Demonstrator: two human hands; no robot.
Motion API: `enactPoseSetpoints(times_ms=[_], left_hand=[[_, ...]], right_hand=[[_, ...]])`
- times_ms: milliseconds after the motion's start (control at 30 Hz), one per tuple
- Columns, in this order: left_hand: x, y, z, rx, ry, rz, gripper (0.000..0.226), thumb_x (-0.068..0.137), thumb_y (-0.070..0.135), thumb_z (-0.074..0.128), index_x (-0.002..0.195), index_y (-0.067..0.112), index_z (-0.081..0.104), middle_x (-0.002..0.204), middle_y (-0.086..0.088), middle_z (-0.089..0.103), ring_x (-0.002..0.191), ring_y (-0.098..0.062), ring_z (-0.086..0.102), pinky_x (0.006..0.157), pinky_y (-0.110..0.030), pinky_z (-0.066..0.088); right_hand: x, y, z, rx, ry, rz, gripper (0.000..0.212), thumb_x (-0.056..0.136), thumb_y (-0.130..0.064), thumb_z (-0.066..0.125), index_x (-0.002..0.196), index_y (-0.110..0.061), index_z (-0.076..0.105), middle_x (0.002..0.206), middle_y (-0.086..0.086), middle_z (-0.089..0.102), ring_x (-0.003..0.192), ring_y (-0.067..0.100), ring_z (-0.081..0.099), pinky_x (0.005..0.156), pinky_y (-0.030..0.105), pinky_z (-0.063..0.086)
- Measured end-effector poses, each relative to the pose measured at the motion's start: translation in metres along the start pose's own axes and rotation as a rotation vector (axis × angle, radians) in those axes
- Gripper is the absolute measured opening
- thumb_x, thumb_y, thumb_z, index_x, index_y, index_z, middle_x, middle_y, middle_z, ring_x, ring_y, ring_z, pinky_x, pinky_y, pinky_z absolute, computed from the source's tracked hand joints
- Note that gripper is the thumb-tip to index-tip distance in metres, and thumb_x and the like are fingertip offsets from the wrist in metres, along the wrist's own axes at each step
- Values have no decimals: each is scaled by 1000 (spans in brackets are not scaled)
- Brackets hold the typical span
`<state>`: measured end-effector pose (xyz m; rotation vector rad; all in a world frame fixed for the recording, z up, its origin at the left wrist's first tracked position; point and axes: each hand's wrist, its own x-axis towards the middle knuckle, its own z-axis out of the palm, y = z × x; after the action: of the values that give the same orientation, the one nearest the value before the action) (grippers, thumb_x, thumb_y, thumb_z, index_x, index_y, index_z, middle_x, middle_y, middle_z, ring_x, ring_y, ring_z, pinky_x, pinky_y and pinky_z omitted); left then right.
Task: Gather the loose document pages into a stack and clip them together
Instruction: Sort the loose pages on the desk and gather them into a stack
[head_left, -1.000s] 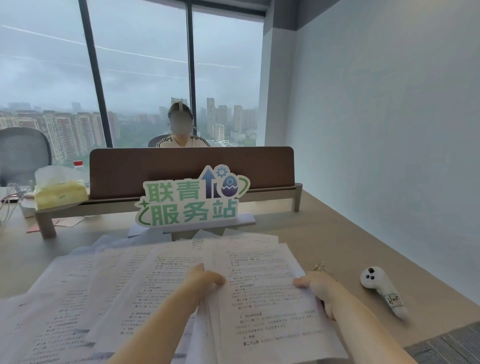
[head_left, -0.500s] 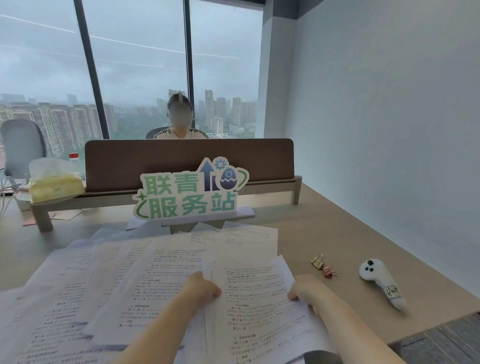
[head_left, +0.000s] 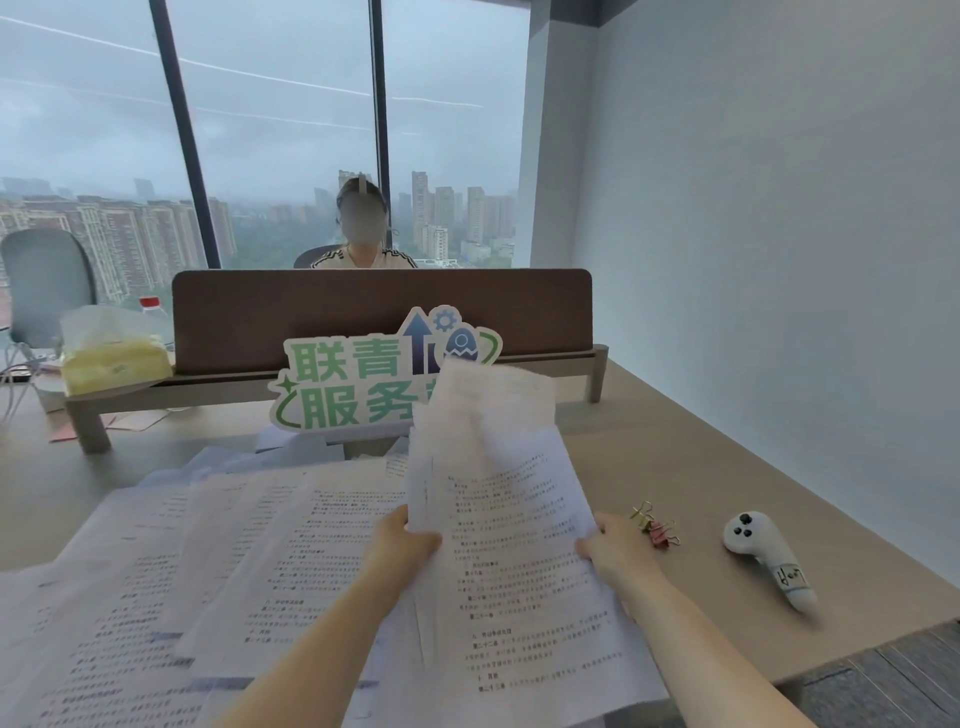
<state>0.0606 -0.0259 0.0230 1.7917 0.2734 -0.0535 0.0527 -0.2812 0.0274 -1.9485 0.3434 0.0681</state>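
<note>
A few printed pages (head_left: 498, 519) are lifted off the desk and held between both hands, in the near middle of the scene. Their far edge rises and looks blurred, and it covers the right part of the green sign (head_left: 363, 384) behind. The left hand (head_left: 408, 545) grips the left edge of these pages, with the thumb on the printed side and the fingers closed behind the paper. The right hand (head_left: 615, 553) is clamped on the right edge in the same manner, the thumb on top of the sheet.

To the left of the held pages, many more loose pages (head_left: 182, 571) lie spread over the desk (head_left: 701, 467), overlapping each other like a fan, from the near left edge up to the foot of the sign. How many sheets there are I cannot tell.

To the right of the right hand, near to it but apart, a small group of binder clips (head_left: 655, 526) lies on the bare wood; one is gold and one is pink. Further to the right lies a white handheld controller (head_left: 769, 558) with three dark buttons and a label on its handle.

Behind the sign stands a brown divider panel (head_left: 382, 306) on a low wooden shelf. On the left end of this shelf sits a yellow tissue pack (head_left: 114, 358). Beyond the divider another person (head_left: 363, 244) is seated in front of large windows.
</note>
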Motion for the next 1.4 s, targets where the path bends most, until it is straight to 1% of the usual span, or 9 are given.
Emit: enactPoseSetpoints(times_ms=[133, 400, 633, 733, 900, 1033, 1167, 1300, 1400], left_hand=[[-4, 22, -6, -155, 75, 138, 32, 88, 7, 60, 113, 27, 59, 98, 3, 70, 89, -22, 68, 79, -42, 58], [-12, 76, -15, -251, 169, 441, 18, 89, 12, 64, 100, 26, 64, 96, 1, 72, 88, -19, 69, 74, -39, 59], [-23, 79, -16, -324, 206, 434, 21, 83, 24, 75, 96, 8, 71, 82, -1, 74, 71, -15, 72, 49, -17, 52], [-24, 74, -19, -407, 211, 464, 29, 82, 19, 77, 106, 9, 64, 87, -1, 73, 77, -16, 73, 53, -16, 53], [-19, 76, -22, -390, 242, 516, 39, 89, 31, 68, 125, 25, 54, 95, 3, 73, 84, -10, 71, 71, -26, 58], [-16, 73, -22, -461, 173, 504, 33, 96, 40, 51, 90, 11, 64, 90, -6, 66, 84, -23, 59, 76, -40, 47], [-17, 66, -23, -455, 56, 455, 34, 89, 26, 67, 123, 21, 61, 102, -2, 75, 95, -19, 72, 82, -38, 56], [-15, 61, -20, -426, 2, 455, 48, 81, 15, 77, 123, 25, 56, 96, -7, 76, 88, -20, 74, 70, -30, 58], [-14, 63, -14, -376, -21, 441, 32, 78, 10, 78, 108, 13, 67, 96, -6, 77, 87, -25, 74, 66, -31, 60]], right_hand=[[-9, -16, 0, 147, 64, -166, 24, 89, -4, 56, 95, -21, 71, 88, 1, 78, 83, 26, 75, 79, 50, 60], [-34, -76, -4, 301, 206, -457, 21, 91, -2, 55, 90, -17, 69, 83, -6, 76, 78, 14, 71, 65, 26, 55], [-42, -82, 5, 393, 161, -496, 20, 92, -9, 57, 100, -22, 70, 94, -7, 77, 84, 12, 73, 73, 34, 60], [-40, -75, 6, 418, 237, -485, 13, 91, -14, 63, 97, -23, 69, 94, -4, 75, 91, 17, 72, 79, 40, 58], [-41, -89, -2, 438, 338, -613, 20, 101, -26, 49, 98, -27, 68, 91, -10, 71, 79, -1, 65, 71, 23, 50], [-39, -100, -13, 585, 341, -599, 38, 106, -31, 34, 87, -16, 65, 74, -14, 70, 69, 1, 65, 59, 15, 48], [-43, -101, -24, 566, 373, -654, 37, 106, -21, 35, 76, -17, 56, 53, -21, 58, 49, -5, 51, 47, 10, 39], [-41, -94, -36, 406, 430, -741, 36, 106, -27, 37, 86, -6, 60, 63, -3, 58, 58, 6, 49, 59, 25, 40], [-42, -88, -34, 435, 233, -687, 47, 102, -42, 39, 99, -4, 67, 84, 0, 72, 76, 10, 67, 69, 28, 50]])
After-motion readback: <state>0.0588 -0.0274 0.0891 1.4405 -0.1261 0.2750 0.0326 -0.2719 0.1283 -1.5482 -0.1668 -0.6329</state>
